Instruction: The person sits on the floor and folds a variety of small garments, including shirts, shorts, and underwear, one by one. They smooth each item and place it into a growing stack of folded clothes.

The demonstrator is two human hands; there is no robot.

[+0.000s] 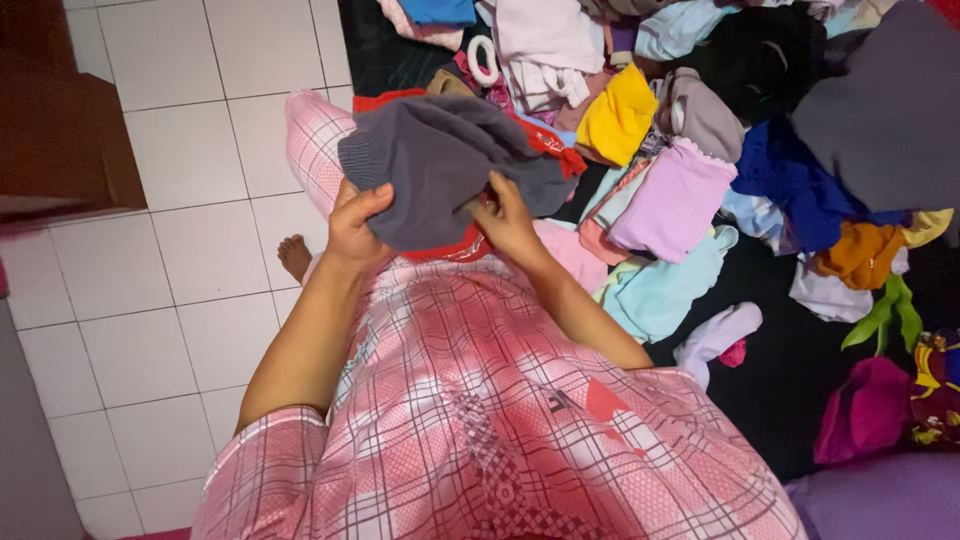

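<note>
A dark grey knitted garment [440, 160] lies bunched on my lap, over a red piece of cloth [540, 135]. My left hand [355, 228] grips its near left edge, thumb on top. My right hand [508, 222] pinches the garment's near right edge, fingers tucked into the fabric. Both forearms reach forward over my pink checked dress [480, 400].
A heap of loose clothes covers a black mat [780, 370] to the right: a yellow piece [620, 115], a lilac folded piece [672, 198], a blue one [790, 180], a large grey one [890, 110]. White floor tiles [180, 260] lie left, with brown furniture [60, 130] at the far left.
</note>
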